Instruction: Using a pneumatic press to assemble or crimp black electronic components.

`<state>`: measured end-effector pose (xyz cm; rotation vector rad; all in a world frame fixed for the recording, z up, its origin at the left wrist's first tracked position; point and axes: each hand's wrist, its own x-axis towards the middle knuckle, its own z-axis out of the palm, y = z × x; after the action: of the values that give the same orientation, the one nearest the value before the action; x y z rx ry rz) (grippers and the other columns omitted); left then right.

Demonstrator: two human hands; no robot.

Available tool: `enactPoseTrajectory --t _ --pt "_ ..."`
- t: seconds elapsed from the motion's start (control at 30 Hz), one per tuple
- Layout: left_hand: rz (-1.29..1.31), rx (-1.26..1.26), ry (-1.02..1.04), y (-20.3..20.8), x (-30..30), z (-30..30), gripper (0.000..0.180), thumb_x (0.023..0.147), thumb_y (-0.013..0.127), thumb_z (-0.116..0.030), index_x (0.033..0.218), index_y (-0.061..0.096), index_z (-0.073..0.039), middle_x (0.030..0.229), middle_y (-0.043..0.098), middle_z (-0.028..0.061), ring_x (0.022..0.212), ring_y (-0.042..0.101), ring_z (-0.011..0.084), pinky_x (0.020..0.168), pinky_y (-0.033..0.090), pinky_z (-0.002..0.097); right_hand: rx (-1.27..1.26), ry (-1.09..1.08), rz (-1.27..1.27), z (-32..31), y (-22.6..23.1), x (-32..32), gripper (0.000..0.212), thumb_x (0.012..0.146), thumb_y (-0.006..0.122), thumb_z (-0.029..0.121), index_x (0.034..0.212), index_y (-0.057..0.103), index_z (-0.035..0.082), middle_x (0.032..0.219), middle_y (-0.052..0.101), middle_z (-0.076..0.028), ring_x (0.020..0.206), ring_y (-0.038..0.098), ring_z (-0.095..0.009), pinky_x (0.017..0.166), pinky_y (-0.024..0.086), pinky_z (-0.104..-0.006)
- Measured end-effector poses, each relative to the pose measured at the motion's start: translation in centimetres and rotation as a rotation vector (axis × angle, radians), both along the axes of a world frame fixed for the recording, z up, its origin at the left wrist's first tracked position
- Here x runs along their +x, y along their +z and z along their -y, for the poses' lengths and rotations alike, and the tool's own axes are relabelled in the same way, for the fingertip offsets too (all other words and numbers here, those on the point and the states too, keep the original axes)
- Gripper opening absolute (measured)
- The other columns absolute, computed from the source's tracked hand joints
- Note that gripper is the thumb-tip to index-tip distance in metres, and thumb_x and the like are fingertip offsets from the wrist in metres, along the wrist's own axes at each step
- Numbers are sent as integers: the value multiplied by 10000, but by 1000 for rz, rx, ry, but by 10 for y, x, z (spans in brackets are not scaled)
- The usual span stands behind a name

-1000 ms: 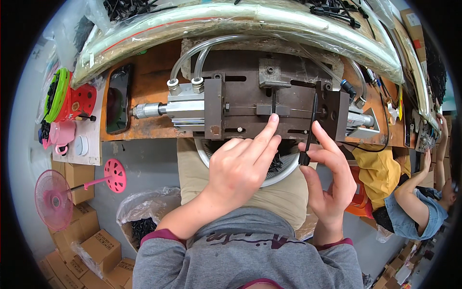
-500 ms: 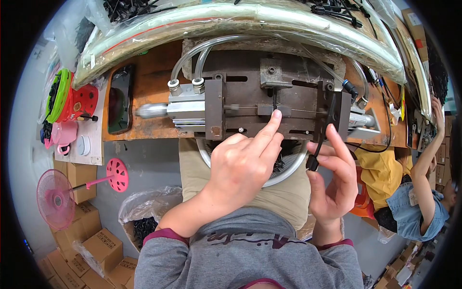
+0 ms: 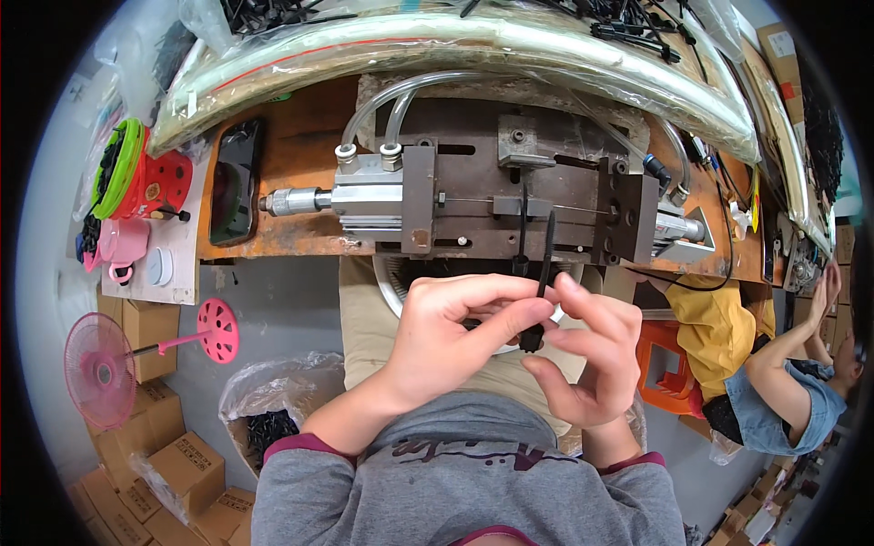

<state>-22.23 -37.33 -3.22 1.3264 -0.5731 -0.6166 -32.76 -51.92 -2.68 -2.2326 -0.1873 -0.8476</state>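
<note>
My left hand (image 3: 455,332) pinches a black cable tie (image 3: 549,250) between thumb and index finger, over my lap in front of the bench. The strap points up and its blocky head hangs below the fingertips. Close by on the right, my right hand (image 3: 596,350) has its fingers curved and apart around the head; it looks open, with its fingertips near or touching the tie. A second black tie (image 3: 522,223) lies across the small middle block of the metal fixture (image 3: 473,241), its head at the front edge. A thin rod (image 3: 469,199) reaches that block from the left cylinder (image 3: 369,202).
Clear air hoses (image 3: 401,105) arch behind the fixture. A phone (image 3: 237,182) lies at the bench's left. Beyond are a plastic-wrapped ledge (image 3: 473,41), a pink fan (image 3: 98,370), cartons (image 3: 187,473) and a lined bin (image 3: 282,387). Another person (image 3: 787,391) sits at the right.
My left hand has drawn back from the fixture's middle and taken the tie at my right hand. The right hand has moved left and its fingers have loosened. The fixture's tie now shows.
</note>
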Motion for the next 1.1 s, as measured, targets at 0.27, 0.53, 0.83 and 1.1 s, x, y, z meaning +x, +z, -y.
enactPoseTrajectory --t 0.27,0.53,0.83,1.1 --pt "-418 -88 -315 12 -5 -20 261 1022 540 -125 1110 656 92 902 723 207 754 722 265 687 582 334 905 138 -234 -4 10 17 364 912 654 56 1252 589 -54 1084 663 -126 839 593 -105 716 492 -240" --pt "-351 -91 -264 12 -19 -35 226 1019 524 -69 1115 648 94 903 728 196 783 723 231 710 578 322 1087 183 -332 -14 14 25 123 969 614 76 963 673 -33 918 691 -99 670 582 -56 580 459 -192" --pt "-33 -146 123 22 -17 -74 133 923 663 -9 1033 705 53 928 749 127 816 720 156 755 582 286 994 180 -95 -15 45 73 175 969 607 42 1129 599 -28 937 707 -159 621 599 -102 579 483 -219" --pt "748 0 467 35 12 -130 212 693 797 34 896 742 7 1068 711 172 967 654 234 800 539 331 555 396 380 -69 133 227 66 891 725 45 944 706 12 918 716 -43 694 634 -64 592 463 -185"
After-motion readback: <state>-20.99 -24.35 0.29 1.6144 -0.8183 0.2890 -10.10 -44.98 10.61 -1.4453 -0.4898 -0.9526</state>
